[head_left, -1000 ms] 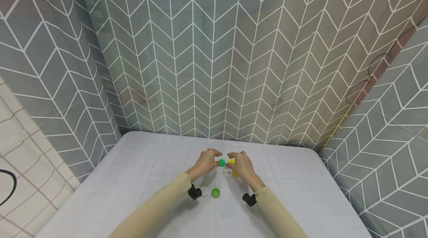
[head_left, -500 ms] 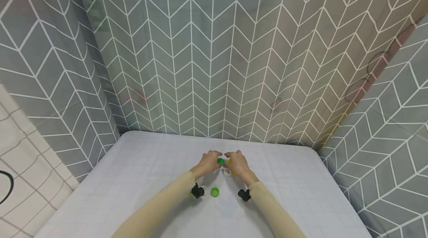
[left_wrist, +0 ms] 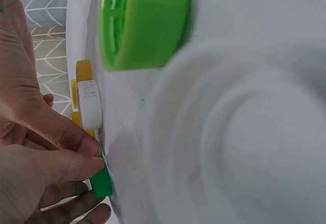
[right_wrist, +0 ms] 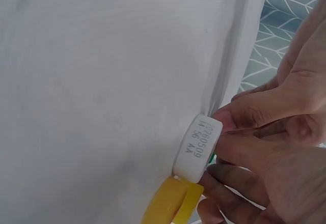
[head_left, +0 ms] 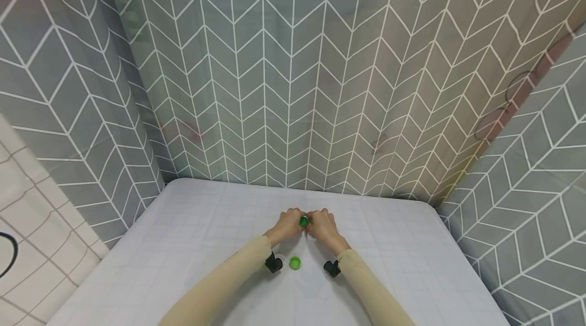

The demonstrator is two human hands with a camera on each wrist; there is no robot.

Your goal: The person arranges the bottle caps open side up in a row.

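A dark green bottle cap (head_left: 304,221) sits between the fingertips of both hands, close to the table. In the left wrist view the cap's (left_wrist: 102,181) edge shows under the left thumb. My left hand (head_left: 287,225) pinches it from the left. From the right, my right hand (head_left: 322,226) brings its thumb and curled fingers onto the same cap, which is mostly hidden in the right wrist view. A white bottle cap (right_wrist: 198,147) with a printed date stands beside the right hand. Yellow caps (right_wrist: 165,201) lie next to it.
Nearer the body, a light green cap (head_left: 295,263) and a white cap (left_wrist: 249,132) lie on the white-covered table (head_left: 220,204). A patterned curtain (head_left: 293,87) hangs behind the table's far edge. Small black cameras are worn on both wrists.
My right hand has moved left, from beside the yellow cap to the green one, and the hands now meet. The left hand has shifted slightly right and its fingers have closed in.
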